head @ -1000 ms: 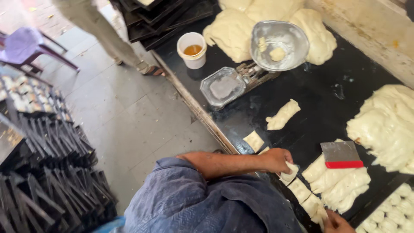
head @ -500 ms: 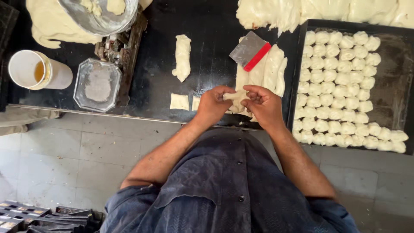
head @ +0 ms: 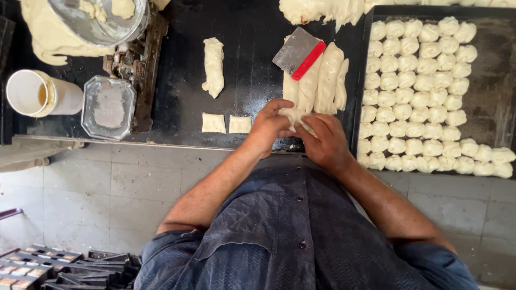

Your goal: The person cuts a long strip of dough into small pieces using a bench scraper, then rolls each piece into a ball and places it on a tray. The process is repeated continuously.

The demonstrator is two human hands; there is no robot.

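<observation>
Left hand and right hand together at near table edge, fingers curled shut on dough piece; dough strips just beyond, tray right.

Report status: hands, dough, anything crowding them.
Left hand and right hand both pinching one small dough piece at the counter edge. Dough strips and scraper just beyond. Filled tray close on the right.

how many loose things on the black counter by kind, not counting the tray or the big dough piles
cut dough squares: 2
lone dough roll: 1
scraper: 1
cup: 1
metal bowl: 1
glass dish: 1
total: 7
</observation>
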